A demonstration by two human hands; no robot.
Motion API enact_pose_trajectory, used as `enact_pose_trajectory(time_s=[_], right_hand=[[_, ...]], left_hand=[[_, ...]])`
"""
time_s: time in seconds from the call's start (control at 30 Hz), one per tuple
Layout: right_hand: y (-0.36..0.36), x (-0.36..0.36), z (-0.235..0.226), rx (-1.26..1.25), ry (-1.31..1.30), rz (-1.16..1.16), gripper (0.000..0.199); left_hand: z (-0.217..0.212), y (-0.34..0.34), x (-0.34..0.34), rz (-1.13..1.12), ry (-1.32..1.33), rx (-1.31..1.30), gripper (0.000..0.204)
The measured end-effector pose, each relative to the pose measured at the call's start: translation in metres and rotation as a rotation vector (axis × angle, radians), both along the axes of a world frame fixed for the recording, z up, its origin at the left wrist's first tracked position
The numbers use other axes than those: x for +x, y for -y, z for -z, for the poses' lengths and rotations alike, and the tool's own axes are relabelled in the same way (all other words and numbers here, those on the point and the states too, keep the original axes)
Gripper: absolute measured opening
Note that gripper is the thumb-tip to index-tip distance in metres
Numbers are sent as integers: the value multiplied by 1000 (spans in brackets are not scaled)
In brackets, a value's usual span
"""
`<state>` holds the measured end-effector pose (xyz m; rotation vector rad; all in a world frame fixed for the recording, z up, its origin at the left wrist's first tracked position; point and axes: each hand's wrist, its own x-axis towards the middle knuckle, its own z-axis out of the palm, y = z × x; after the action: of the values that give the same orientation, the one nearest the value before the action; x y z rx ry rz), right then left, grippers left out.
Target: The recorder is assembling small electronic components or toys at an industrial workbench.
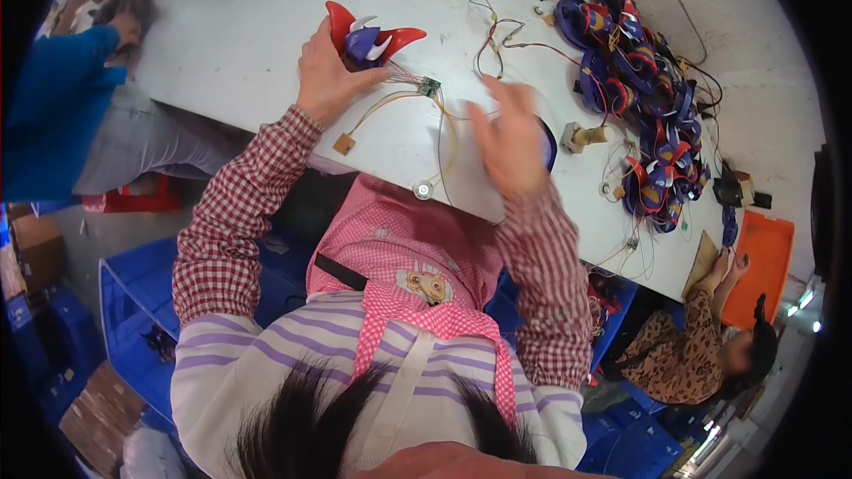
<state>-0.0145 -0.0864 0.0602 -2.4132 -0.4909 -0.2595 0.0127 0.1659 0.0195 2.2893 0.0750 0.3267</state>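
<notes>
Lying past right hand (513,137): purple heap (652,89)

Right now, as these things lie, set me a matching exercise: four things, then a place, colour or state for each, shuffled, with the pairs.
1. left hand
2. circuit board between the hands
3. bin at far right
4. round disc

A. at the table's near edge
B. orange
C. touching a horned piece
D. green

Pairs: 1-C, 2-D, 3-B, 4-A

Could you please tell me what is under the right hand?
White tabletop and a curved dark-blue edge show around the right hand; what it covers cannot be seen.
</notes>
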Motion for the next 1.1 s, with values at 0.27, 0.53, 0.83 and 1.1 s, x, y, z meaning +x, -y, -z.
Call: enact_pose_trajectory(time_s=[0.27,0.53,0.83,1.1], right_hand=[[-41,30,35,-180,-131,56,32],[41,-11,-21,755,-610,156,23],[75,-40,42,124,0,373,31],[69,-34,39,292,190,293,39]], left_hand=[[0,8,9,24,-52,-305,78],[-33,60,-19,362,-257,-886,73],[-19,153,-30,609,-295,-623,69],[-7,148,-35,479,-27,-272,69]])
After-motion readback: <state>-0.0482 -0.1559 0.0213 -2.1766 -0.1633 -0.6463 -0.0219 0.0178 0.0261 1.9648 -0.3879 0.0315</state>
